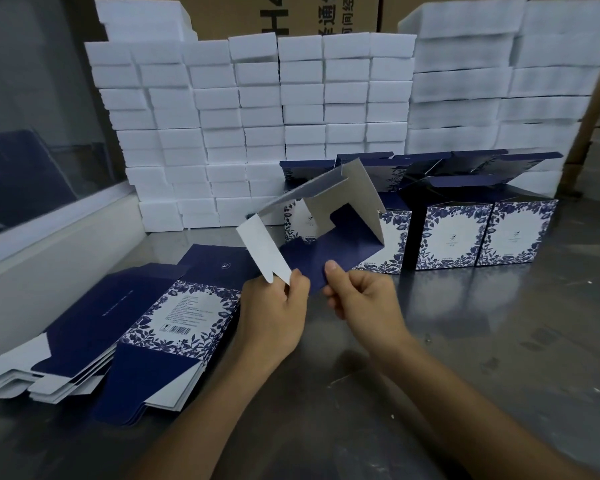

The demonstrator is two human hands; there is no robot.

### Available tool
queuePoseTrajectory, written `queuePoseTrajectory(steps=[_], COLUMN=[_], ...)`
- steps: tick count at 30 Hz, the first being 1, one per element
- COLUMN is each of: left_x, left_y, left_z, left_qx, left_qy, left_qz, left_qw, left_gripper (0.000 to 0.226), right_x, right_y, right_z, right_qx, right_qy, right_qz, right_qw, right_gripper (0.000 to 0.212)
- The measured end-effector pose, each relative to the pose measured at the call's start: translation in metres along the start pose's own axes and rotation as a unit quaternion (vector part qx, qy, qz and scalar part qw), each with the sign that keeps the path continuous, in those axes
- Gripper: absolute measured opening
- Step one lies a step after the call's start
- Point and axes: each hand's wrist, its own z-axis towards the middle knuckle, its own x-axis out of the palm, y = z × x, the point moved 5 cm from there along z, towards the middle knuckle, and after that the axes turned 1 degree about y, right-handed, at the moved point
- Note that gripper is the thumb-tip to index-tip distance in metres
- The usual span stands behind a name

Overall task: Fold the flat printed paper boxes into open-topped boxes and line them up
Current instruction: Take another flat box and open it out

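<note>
Both hands hold one partly opened box blank [329, 233] in the air above the counter [499, 341], near the middle of the scene. The left hand [274, 317] grips a white tab at the blank's lower left; its fingers [300, 289] are curled, pinching the tab at its lower edge. The right hand [364, 299] pinches the dark blue panel at the blank's near edge, with the thumb [335, 270] laid on the panel's facing side and the remaining fingers curled beneath it. Neither hand is released; each is closed around the same blank.

The blank's grey-white inner faces are turned toward the camera, and its flaps stand open at different angles.

To the near left, a stack of flat blanks [118, 341] lies on the counter, fanned slightly, printed side up with a blue floral border and a barcode label.

To the far right, behind the held blank, folded boxes [482, 233] stand in a row on the counter, touching side to side, their top flaps raised.

Behind the row, stacked white foam blocks [257, 116] form a wall across the far side. Brown cartons [291, 15] stand behind the foam.
</note>
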Motion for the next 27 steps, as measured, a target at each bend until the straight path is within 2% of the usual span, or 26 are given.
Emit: queuePoseTrajectory(steps=[7,15,21,27], left_x=[0.001,-0.001,-0.001,-0.001], left_y=[0.003,0.016,0.016,0.012], left_z=[-0.001,0.003,0.002,0.0], left_qx=[-0.016,-0.042,-0.057,-0.048], left_qy=[0.009,0.015,0.014,0.015], left_qz=[-0.001,0.013,-0.004,-0.012], left_qw=[1.0,0.999,0.998,0.999], left_gripper=[0.054,0.06,0.059,0.057], right_x=[-0.004,-0.027,-0.022,-0.024], right_y=[-0.001,0.002,0.0,0.0], right_z=[0.001,0.013,0.011,0.012], right_qx=[0.011,0.017,0.001,0.011], right_qy=[-0.011,-0.076,-0.044,-0.062], right_qz=[-0.008,0.015,-0.015,-0.008], right_qw=[1.0,0.997,0.999,0.998], right_gripper=[0.048,0.049,0.048,0.051])
